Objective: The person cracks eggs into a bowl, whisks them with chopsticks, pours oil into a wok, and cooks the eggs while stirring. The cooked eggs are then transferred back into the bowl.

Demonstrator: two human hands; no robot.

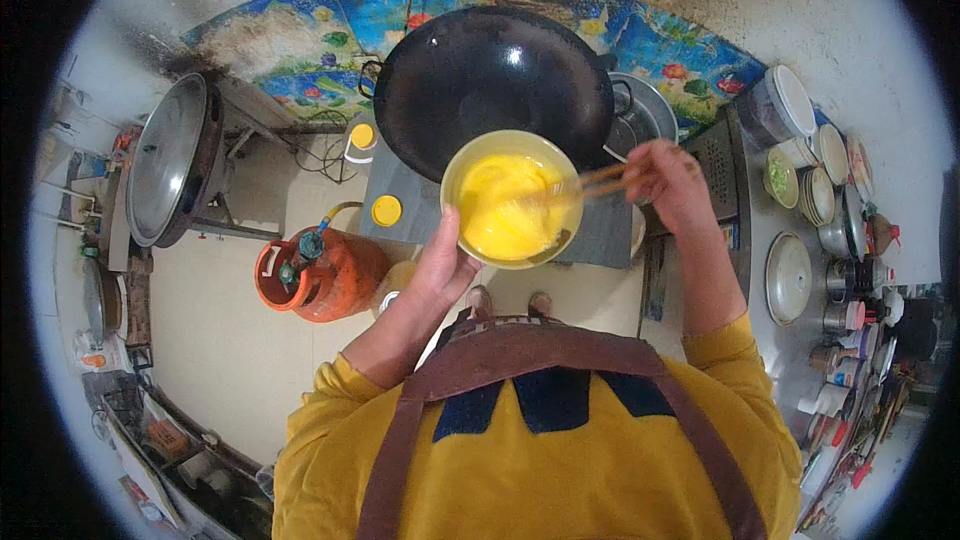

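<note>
My left hand [444,259] holds a pale round bowl [574,229] from below at its left side, with the thumb at the rim. Bright yellow beaten egg [501,229] fills much of the bowl. My right hand [670,181] grips a pair of wooden chopsticks [604,180]; their far ends reach into the egg and are blurred. Beyond the bowl stands a large black wok [487,82] with loop handles, its inside dark and shiny. The bowl overlaps the wok's near edge in view.
An orange gas cylinder [345,274] stands on the floor at left, near a large lidded pan [169,161]. At right, a metal counter [757,255] bears stacked bowls [816,195], a bowl of chopped greens [780,176] and a round lid [787,277]. A metal pot [652,109] sits beside the wok.
</note>
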